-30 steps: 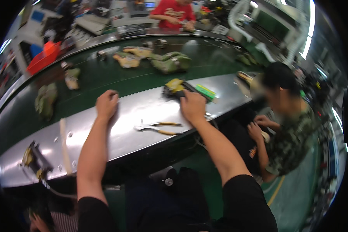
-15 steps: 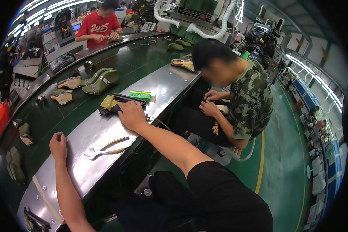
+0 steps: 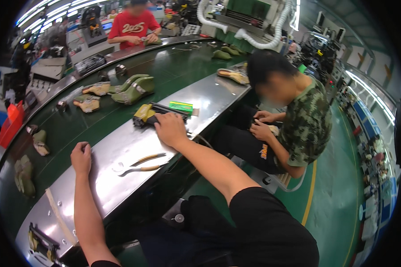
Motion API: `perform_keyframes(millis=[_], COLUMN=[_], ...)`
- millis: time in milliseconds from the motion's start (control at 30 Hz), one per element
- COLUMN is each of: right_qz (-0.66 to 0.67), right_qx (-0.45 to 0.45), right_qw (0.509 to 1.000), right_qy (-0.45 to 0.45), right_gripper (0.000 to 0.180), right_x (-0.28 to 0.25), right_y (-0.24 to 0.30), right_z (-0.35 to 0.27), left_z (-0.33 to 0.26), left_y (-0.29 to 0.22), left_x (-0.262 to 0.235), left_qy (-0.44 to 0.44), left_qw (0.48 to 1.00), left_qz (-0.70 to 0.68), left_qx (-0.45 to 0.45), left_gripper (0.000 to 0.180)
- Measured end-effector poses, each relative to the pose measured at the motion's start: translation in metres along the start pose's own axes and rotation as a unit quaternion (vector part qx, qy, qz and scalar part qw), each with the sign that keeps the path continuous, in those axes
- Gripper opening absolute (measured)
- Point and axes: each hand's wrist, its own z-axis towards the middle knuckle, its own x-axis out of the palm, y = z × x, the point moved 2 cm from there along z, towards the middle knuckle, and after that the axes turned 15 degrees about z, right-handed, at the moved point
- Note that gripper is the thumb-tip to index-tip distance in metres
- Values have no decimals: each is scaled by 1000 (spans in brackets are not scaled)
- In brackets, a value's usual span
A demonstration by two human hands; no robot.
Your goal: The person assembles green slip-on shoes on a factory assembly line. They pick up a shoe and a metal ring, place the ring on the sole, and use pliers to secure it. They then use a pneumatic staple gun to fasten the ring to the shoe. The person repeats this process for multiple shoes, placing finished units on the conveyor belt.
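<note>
My right hand is wrapped round the handle of a black and yellow staple gun, which lies on the metal tabletop. Just beyond the tool sits a small green box. My left hand rests in a loose fist at the far edge of the metal top, with nothing visible in it. Between my arms, near the front edge, lies a pair of pincers with brownish-yellow handles and its jaws pointing left.
Green shoe lasts sit on the dark green conveyor beyond the metal top. A second tool lies at the lower left. On my right a seated co-worker in camouflage handles something small; another person in red works across the conveyor.
The whole view has shifted, so the scene sits farther right in the picture. Both my hands keep their places, the right on the staple gun and the left at the table edge.
</note>
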Motion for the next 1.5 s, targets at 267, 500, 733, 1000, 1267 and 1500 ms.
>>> perform_keyframes(millis=[267, 500, 733, 1000, 1267, 1500], right_qz=[5, 5, -6, -9, -9, -10], right_qx=[-10, -9, -6, -12, -13, -16], right_qw=[1000, 1000, 1000, 1000, 1000, 1000], right_qy=[7, 8, 15, 10, 11, 7], right_gripper=[39, 40, 42, 41, 41, 39], right_x=[5, 9, 17, 17, 14, 16], right_y=[-4, -5, -12, -9, -10, -11], right_z=[7, 7, 8, 6, 3, 6], left_z=[3, 3, 4, 1, 0, 1], left_y=[-4, -6, -5, -4, -5, -8], left_x=[1, 1, 5, 4, 2, 3], left_qy=[5, 21, 25, 19, 43, 40], left_qw=[1000, 999, 999, 999, 997, 998], left_qz=[4, 12, 12, 4, 21, 27], left_qx=[-28, -47, -44, -45, -52, -51], left_gripper=[22, 23, 23, 24, 24, 24])
